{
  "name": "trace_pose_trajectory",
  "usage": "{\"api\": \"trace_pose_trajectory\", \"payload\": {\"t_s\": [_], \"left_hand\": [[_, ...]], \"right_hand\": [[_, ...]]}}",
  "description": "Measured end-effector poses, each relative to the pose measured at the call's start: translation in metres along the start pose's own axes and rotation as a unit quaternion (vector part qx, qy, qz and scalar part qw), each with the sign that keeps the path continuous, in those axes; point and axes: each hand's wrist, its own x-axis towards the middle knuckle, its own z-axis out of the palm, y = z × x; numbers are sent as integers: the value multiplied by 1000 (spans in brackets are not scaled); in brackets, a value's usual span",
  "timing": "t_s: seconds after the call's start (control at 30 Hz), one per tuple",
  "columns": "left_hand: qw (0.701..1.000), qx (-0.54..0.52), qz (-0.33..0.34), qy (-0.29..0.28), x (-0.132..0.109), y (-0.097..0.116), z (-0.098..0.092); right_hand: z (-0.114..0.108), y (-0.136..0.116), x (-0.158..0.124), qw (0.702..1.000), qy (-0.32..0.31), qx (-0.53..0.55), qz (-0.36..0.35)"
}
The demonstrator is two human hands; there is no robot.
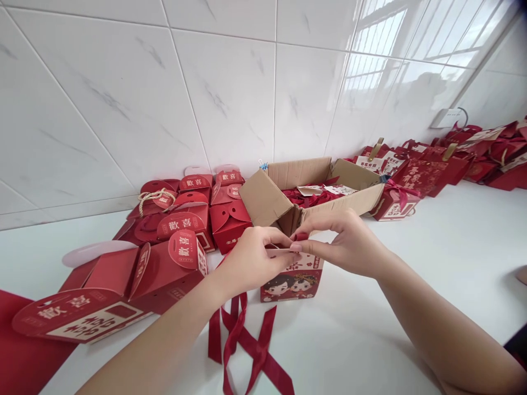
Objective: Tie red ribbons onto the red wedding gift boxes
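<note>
A small red gift box (291, 285) printed with two cartoon faces stands upright on the white table in front of me. Over its top my two hands meet. My right hand (346, 241) pinches a small bit of red ribbon (302, 236) between thumb and forefinger. The fingers of my left hand (256, 258) close in from the other side at the box's top edge; what lies between their tips is hidden. Loose lengths of dark red satin ribbon (257, 351) lie crossed on the table, nearer to me than the box.
Behind my hands stands an opened cardboard carton (346, 204) holding red ribbons and printed cards. Several folded red boxes (187, 222) crowd the left, with larger ones (94, 312) closer to me. Red gift bags (432, 167) line the tiled wall (230, 82) at right.
</note>
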Motion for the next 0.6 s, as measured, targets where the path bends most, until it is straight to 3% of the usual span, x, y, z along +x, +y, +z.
{"api": "trace_pose_trajectory", "payload": {"t_s": [0.2, 0.33, 0.47, 0.6], "left_hand": [[997, -6, 67, 41, 2, -4, 8], [990, 66, 109, 62, -2, -5, 17], [950, 181, 207, 151, -14, 7, 21], [904, 232, 248, 258, -30, 29, 10]], "right_hand": [[1, -1, -2, 1000, -4, -24, -11], [-8, -3, -5, 998, 2, -57, -34], [-42, -7, -13, 994, 13, -110, -13], [-94, -5, -36, 971, 84, -184, 124]]}}
